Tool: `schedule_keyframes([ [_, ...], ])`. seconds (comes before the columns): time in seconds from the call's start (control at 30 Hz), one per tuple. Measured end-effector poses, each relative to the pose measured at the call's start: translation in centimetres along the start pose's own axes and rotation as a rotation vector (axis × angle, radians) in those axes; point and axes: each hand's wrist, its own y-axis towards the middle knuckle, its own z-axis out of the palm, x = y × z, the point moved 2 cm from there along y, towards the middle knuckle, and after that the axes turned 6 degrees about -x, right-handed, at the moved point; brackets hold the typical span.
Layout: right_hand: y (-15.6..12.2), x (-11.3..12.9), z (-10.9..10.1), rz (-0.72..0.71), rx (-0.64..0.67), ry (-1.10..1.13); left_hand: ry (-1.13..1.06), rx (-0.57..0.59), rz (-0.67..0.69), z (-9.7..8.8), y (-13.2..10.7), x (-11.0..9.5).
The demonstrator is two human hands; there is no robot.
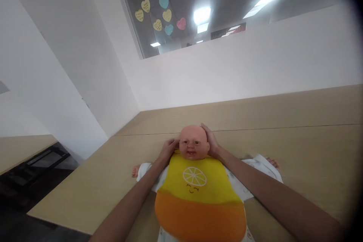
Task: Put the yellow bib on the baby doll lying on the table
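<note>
A baby doll [193, 136] with a bald head lies on its back on the wooden table, arms spread in white printed sleeves. Over its chest is a bib [195, 181], yellow above with a smiling lemon slice and an orange pocket below. My left hand [169, 148] is at the side of the doll's neck by the bib's yellow neckband, fingers bent and their tips hidden behind the head. My right hand [212, 141] lies along the other side of the head, fingers stretched upward against it. The back of the neck is out of sight.
The light wooden table [306, 147] runs back to a white wall [244, 68], with a seam across its top. Above is a window with heart-shaped notes [157, 25]. A white pillar [85, 64] stands left, and beyond it another table [25, 149] with a dark frame.
</note>
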Motion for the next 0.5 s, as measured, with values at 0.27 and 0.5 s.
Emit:
schedule_keyframes([
  [0.27,-0.77,-0.19,0.51,0.163,0.099,0.133,-0.094,0.032,0.042,0.61,-0.15,-0.82],
  [0.5,-0.42,-0.53,0.26,0.171,0.135,0.100,-0.137,0.071,0.103,0.58,0.27,-0.50],
])
